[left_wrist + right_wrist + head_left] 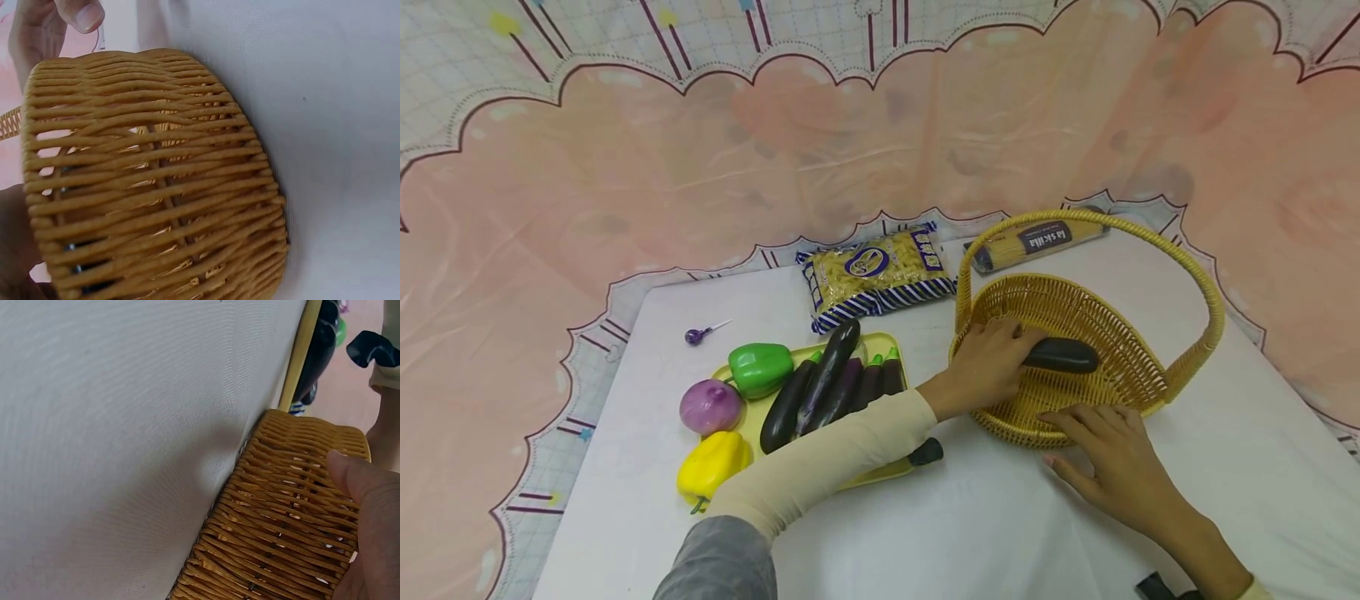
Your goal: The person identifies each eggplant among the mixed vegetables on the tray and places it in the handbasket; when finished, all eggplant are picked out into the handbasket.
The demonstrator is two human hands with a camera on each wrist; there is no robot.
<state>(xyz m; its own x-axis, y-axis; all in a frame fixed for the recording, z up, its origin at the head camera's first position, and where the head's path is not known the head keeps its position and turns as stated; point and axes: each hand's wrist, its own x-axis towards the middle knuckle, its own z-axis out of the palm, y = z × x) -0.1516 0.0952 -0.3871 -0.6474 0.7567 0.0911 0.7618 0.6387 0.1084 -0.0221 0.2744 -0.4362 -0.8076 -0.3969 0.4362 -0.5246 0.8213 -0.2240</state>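
My left hand [988, 362] reaches into the yellow wicker basket [1131, 375] and grips a dark eggplant [1062, 356], whose one end sticks out to the right of the fingers. In the left wrist view the basket's woven wall [162, 175] hides most of that eggplant. My right hand [1112, 458] holds the basket's near rim, fingers over the edge and thumb [356, 478] along the outer wall. Left of the basket, a yellow tray [887, 343] carries several more eggplants [827, 375], partly covered by the left sleeve.
A green bell pepper [761, 370], a purple onion [711, 407] and a yellow bell pepper [713, 467] lie along the tray's left side. Behind are a pasta bag [880, 275] and a spaghetti pack [1037, 242]. A small purple-headed item [696, 336] lies far left. The basket's tall handle [1198, 292] arches overhead.
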